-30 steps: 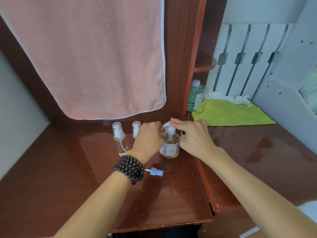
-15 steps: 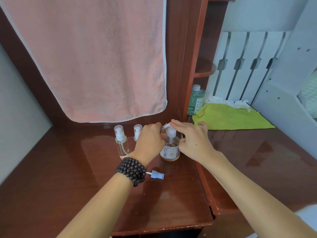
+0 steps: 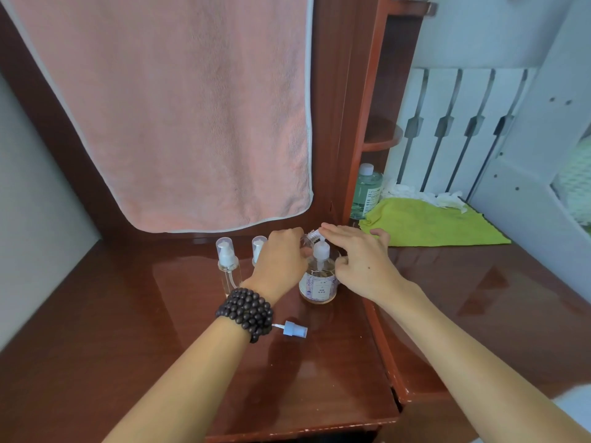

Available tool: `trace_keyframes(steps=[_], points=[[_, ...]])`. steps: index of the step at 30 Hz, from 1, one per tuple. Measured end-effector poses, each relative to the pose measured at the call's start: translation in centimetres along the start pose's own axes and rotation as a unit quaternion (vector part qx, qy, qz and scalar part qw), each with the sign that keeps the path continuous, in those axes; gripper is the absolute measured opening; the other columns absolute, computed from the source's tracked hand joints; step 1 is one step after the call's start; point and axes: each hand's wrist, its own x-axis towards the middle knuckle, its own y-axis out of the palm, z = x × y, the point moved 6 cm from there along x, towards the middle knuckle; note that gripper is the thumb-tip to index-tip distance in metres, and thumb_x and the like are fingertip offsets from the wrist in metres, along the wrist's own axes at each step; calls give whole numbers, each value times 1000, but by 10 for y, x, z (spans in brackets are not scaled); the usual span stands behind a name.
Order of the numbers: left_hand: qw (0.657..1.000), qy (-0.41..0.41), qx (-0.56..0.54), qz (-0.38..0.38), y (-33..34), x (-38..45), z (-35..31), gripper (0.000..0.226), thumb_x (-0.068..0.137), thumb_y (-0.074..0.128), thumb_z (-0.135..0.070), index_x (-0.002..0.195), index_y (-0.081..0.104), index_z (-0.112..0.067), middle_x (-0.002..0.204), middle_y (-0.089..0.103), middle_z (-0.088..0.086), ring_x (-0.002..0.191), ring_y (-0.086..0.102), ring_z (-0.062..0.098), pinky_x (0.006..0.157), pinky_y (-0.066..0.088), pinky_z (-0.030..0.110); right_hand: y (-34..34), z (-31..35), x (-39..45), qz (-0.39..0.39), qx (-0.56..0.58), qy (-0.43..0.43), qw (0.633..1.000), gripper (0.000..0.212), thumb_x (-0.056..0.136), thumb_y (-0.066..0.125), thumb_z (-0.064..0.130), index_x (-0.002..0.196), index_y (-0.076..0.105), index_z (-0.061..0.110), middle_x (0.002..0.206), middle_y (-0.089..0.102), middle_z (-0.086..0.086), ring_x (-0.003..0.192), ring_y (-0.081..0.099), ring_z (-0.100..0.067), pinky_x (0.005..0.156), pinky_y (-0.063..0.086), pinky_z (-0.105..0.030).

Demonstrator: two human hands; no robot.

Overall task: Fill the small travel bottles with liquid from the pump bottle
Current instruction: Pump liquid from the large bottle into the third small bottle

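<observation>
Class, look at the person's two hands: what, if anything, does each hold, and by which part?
The left hand grips a small clear bottle, mostly hidden, at the pump bottle's spout. The right hand holds nothing; its fingertips press the pump head.

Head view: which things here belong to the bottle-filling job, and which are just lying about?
Part of the job:
pump bottle
small bottle gripped by the left hand at the spout
right hand pressing the pump
two capped travel bottles
loose spray cap

Lying about:
pink towel
green bottle
green cloth
white tissue
</observation>
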Motion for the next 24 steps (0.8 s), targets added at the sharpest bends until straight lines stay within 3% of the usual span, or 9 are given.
trace_keyframes(steps=[5, 10, 17, 24], points=[[1000, -7, 6, -13, 7, -5, 3, 15, 87, 60, -7, 75, 50, -11, 69, 57, 4, 65, 51, 21, 62, 37, 29, 8, -3, -5, -24, 7, 0, 1000, 74, 70, 50, -3, 134, 55, 35, 144, 46, 20, 128, 46, -1, 101, 19, -42], [1000, -16, 15, -5, 12, -8, 6, 11, 87, 60, -8, 77, 54, -9, 70, 58, 3, 65, 49, 18, 62, 34, 26, 17, -6, -10, -19, 4, -1, 1000, 75, 69, 50, -4, 133, 55, 34, 145, 45, 19, 125, 47, -1, 95, 20, -39], [1000, 0, -9, -14, 0, -1, 1, 7, 83, 63, -6, 79, 59, -4, 71, 63, 9, 70, 58, 27, 66, 48, 42, 4, 1, -1, -29, 6, -12, 999, 70, 72, 51, 2, 135, 54, 33, 146, 44, 18, 133, 39, 0, 95, 17, -37], [1000, 9, 2, -18, 7, -5, 2, 5, 85, 59, -4, 80, 58, -4, 71, 62, 10, 68, 57, 25, 64, 46, 38, 11, -2, -8, -40, -7, -16, 999, 76, 67, 51, -1, 135, 53, 32, 146, 44, 19, 130, 42, 1, 95, 20, -39]])
